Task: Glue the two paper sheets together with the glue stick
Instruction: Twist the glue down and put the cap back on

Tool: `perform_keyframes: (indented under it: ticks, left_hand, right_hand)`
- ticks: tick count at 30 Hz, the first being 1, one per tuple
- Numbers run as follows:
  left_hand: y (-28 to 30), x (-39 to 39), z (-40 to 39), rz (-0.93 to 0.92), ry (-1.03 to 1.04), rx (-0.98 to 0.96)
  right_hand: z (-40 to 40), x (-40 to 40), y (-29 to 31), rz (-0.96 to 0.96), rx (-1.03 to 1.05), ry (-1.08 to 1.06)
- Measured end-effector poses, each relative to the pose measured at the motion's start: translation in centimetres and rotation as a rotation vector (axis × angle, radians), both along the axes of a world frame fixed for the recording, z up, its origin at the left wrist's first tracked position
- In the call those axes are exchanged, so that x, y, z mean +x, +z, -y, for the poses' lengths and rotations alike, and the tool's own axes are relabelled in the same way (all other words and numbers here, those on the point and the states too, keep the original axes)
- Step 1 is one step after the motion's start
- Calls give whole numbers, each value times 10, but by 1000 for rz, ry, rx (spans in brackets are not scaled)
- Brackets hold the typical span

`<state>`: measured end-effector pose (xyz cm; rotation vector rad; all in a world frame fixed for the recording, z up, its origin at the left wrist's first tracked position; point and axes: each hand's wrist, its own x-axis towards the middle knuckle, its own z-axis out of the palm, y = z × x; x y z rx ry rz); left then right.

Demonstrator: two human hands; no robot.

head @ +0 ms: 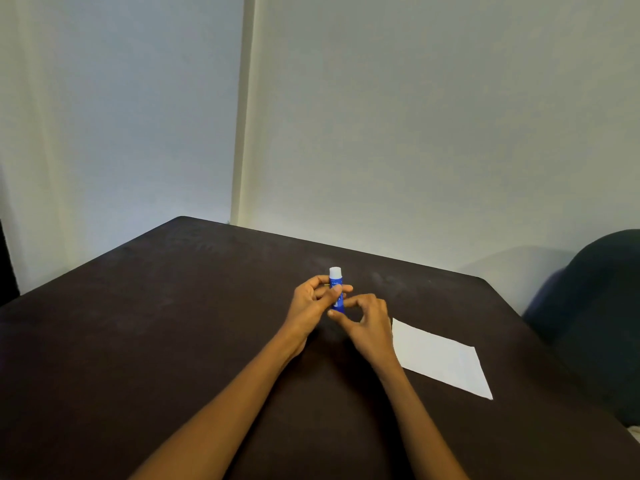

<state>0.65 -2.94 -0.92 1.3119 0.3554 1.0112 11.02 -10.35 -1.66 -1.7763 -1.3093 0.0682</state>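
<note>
The left hand (313, 299) grips an upright blue glue stick with a white cap (336, 289) above the dark brown surface (173, 341). The right hand (369, 322) pinches its lower end with curled fingers. A white paper sheet (441, 358) lies flat just right of the hands.

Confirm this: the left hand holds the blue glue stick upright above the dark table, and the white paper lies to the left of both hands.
Not quite. In the head view the white paper lies to the right of both hands, not the left. The rest stands: the left hand holds the blue glue stick upright above the dark table.
</note>
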Motion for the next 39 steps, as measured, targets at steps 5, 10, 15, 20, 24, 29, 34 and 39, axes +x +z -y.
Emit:
perform_keyframes:
  ticks: [5, 10, 15, 20, 24, 29, 34, 39]
  left_hand:
    - [-1, 0, -2, 33, -8, -31]
    - [0, -1, -4, 62, 5, -53]
    - [-1, 0, 0, 39, -48, -33]
    - [0, 0, -3, 65, -29, -55]
    - [-2, 2, 0, 33, -17, 2]
    - [-2, 3, 1, 15, -37, 2]
    - [-1, 1, -2, 52, 16, -8]
    - [-2, 4, 3, -18, -26, 42]
  right_hand:
    - [1, -2, -5, -63, 2, 116]
    - [-1, -1, -3, -100, -8, 169]
    - [0, 1, -4, -15, 15, 6]
    - [1, -2, -4, -154, -54, 263]
    - [-1, 1, -3, 21, 46, 7]
    - [0, -2, -5, -44, -7, 80]
    - [-1, 0, -3, -57, -68, 202]
    - [1, 6, -3, 23, 46, -21]
